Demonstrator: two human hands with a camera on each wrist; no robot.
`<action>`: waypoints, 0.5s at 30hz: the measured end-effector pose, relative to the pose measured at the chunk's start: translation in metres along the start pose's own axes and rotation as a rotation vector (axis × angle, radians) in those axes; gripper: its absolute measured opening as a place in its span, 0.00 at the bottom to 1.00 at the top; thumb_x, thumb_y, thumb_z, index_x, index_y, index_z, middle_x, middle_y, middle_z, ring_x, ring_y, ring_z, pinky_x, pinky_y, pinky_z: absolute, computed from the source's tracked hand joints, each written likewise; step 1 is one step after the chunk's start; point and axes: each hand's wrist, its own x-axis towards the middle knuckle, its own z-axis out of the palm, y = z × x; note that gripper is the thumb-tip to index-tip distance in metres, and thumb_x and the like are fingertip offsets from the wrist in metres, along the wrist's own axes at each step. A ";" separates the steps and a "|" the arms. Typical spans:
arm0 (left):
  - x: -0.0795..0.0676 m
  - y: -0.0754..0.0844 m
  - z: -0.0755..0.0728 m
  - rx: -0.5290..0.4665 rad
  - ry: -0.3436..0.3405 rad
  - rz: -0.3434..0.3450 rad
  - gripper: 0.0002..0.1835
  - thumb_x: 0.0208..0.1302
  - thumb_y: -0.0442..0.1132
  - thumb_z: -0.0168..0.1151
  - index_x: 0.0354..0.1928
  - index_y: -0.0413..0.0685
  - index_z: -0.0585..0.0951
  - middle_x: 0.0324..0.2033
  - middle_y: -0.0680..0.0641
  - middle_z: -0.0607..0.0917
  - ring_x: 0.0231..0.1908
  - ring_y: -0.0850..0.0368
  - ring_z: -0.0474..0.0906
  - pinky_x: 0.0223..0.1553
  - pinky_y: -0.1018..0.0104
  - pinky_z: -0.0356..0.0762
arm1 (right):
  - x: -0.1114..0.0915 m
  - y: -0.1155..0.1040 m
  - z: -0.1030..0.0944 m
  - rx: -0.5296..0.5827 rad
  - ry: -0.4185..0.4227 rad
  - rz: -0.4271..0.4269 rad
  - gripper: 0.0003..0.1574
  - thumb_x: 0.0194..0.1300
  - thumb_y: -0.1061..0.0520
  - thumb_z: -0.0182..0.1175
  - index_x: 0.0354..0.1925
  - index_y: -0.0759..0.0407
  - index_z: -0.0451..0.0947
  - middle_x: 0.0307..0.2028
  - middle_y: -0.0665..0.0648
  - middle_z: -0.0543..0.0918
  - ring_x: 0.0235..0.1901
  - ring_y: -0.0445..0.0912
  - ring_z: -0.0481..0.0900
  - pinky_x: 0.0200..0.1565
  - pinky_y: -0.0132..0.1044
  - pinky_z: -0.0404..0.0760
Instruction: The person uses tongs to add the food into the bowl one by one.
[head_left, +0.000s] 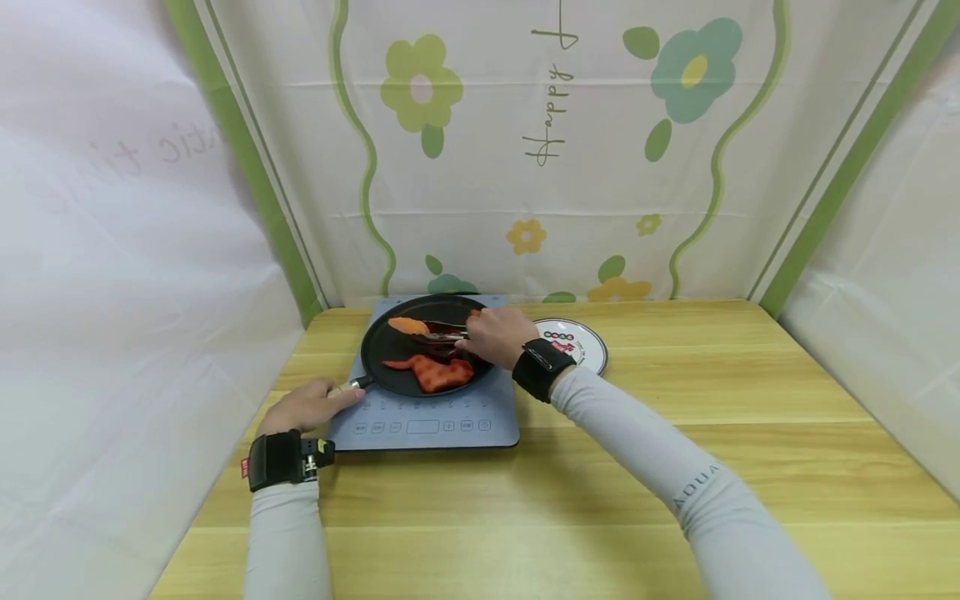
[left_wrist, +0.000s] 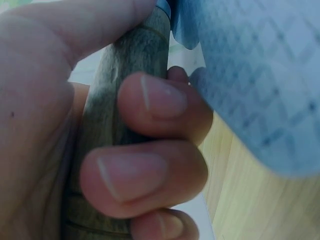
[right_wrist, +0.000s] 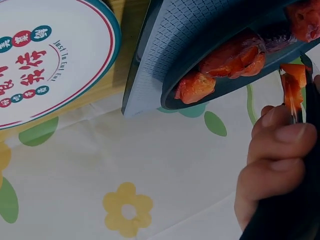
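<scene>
My left hand [head_left: 311, 406] grips the wooden handle [left_wrist: 132, 55] of a black frying pan [head_left: 382, 350], fingers curled round it. The pan sits on a flat induction cooker [head_left: 495, 417]. My right hand [head_left: 498, 333] holds metal tongs [head_left: 448, 337] over the pan, their arms reaching left toward an orange piece of food [head_left: 408, 325]. Whether the tongs pinch that piece, I cannot tell. A reddish chicken wing [head_left: 438, 375] lies at the pan's near side. Dark red pieces lie behind it, partly covered by the tongs. More red food [right_wrist: 232, 55] shows in the right wrist view.
A white plate [head_left: 591, 346] with a dark rim and red print stands right of the cooker, partly behind my right wrist. The wooden table [head_left: 675, 400] extends to the right and front. White cloth walls [head_left: 480, 183] with flower prints enclose the back and sides.
</scene>
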 end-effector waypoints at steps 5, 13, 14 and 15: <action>0.001 -0.001 0.000 0.006 -0.002 0.002 0.33 0.62 0.70 0.50 0.40 0.44 0.72 0.34 0.46 0.73 0.34 0.50 0.70 0.33 0.58 0.66 | 0.004 -0.003 0.000 0.003 -0.010 -0.015 0.25 0.69 0.37 0.52 0.21 0.48 0.71 0.18 0.47 0.70 0.16 0.43 0.68 0.19 0.38 0.64; 0.001 0.000 0.000 0.006 0.000 -0.007 0.32 0.62 0.70 0.50 0.38 0.44 0.72 0.33 0.46 0.73 0.33 0.51 0.69 0.32 0.59 0.65 | 0.007 -0.005 0.002 -0.033 -0.015 -0.049 0.22 0.69 0.37 0.53 0.24 0.47 0.72 0.18 0.47 0.70 0.15 0.40 0.68 0.19 0.36 0.65; 0.001 0.000 0.000 0.006 0.000 -0.007 0.32 0.62 0.70 0.50 0.38 0.44 0.72 0.33 0.46 0.73 0.33 0.51 0.69 0.32 0.59 0.65 | 0.008 -0.005 0.002 -0.034 -0.013 -0.049 0.22 0.69 0.37 0.53 0.24 0.47 0.72 0.18 0.47 0.70 0.15 0.40 0.68 0.19 0.36 0.65; 0.001 0.000 -0.001 0.008 0.000 -0.007 0.32 0.62 0.70 0.50 0.38 0.44 0.72 0.33 0.46 0.73 0.33 0.51 0.69 0.32 0.59 0.65 | 0.008 -0.005 0.002 -0.032 -0.012 -0.048 0.21 0.69 0.37 0.53 0.24 0.47 0.72 0.19 0.47 0.70 0.15 0.40 0.68 0.19 0.35 0.65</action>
